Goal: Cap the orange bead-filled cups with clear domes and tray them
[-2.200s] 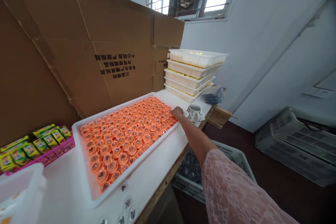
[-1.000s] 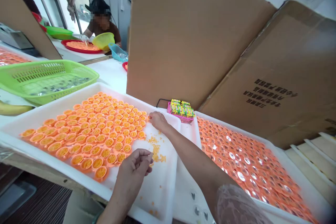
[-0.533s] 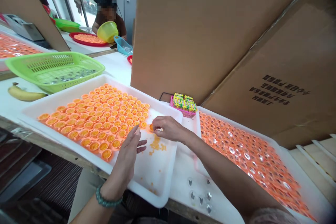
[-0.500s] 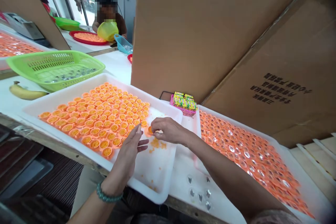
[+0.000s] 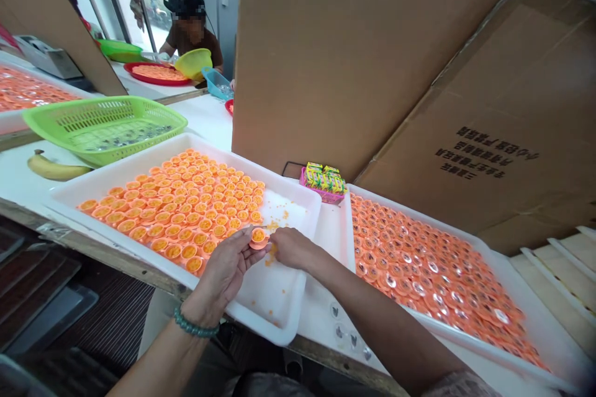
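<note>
My left hand point(image 5: 226, 263) pinches a small orange cup point(image 5: 258, 237) filled with yellow pieces, held just above the near right part of a white tray point(image 5: 298, 205). My right hand point(image 5: 289, 247) is closed beside the cup, fingertips at its rim; what it holds, if anything, I cannot make out. The tray holds several rows of filled orange cups point(image 5: 186, 211) and loose yellow crumbs point(image 5: 270, 257) on its bare right part. A second white tray point(image 5: 535, 322) to the right is packed with sealed orange cups point(image 5: 419, 267).
Large cardboard sheets point(image 5: 354, 56) stand behind the trays. A pink basket of small yellow packets point(image 5: 323, 181) sits between them. A green basket point(image 5: 102, 127) and a banana point(image 5: 56, 169) lie at the left. Another person point(image 5: 190, 28) works at a far table. Small round seals point(image 5: 349, 338) lie near the table edge.
My left hand has closed on an orange cup and lifted it off the tray. My right hand has drawn back toward me beside it. Earlier the view swung from the right tray to the left one.
</note>
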Demonstrator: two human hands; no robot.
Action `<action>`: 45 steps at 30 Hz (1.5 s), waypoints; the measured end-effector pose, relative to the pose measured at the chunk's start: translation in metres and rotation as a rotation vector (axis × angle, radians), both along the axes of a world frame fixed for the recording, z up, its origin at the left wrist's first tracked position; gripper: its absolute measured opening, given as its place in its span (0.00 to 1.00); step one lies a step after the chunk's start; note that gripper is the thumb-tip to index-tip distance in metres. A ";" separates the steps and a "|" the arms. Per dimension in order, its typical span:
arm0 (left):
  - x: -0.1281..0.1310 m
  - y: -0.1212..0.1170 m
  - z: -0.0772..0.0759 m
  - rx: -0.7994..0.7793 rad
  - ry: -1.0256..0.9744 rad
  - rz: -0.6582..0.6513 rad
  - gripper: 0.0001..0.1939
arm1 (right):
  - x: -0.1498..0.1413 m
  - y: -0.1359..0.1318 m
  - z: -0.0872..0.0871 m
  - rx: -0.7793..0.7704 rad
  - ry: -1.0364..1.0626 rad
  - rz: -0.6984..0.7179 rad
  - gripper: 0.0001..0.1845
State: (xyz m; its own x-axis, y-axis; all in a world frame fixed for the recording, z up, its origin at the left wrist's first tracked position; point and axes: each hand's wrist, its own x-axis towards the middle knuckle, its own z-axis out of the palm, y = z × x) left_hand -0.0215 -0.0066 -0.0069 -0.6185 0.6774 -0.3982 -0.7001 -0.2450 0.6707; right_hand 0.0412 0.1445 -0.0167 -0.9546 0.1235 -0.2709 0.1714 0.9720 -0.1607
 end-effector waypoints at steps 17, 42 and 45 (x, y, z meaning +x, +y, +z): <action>0.001 0.003 -0.001 -0.020 0.080 0.050 0.10 | 0.007 -0.002 0.039 -0.474 0.557 -0.139 0.08; 0.002 0.002 0.000 -0.050 0.093 -0.107 0.06 | 0.022 -0.018 0.040 -0.484 0.699 -0.221 0.06; 0.002 0.003 0.001 -0.069 0.093 -0.097 0.06 | 0.027 -0.011 0.037 -0.428 0.763 -0.305 0.07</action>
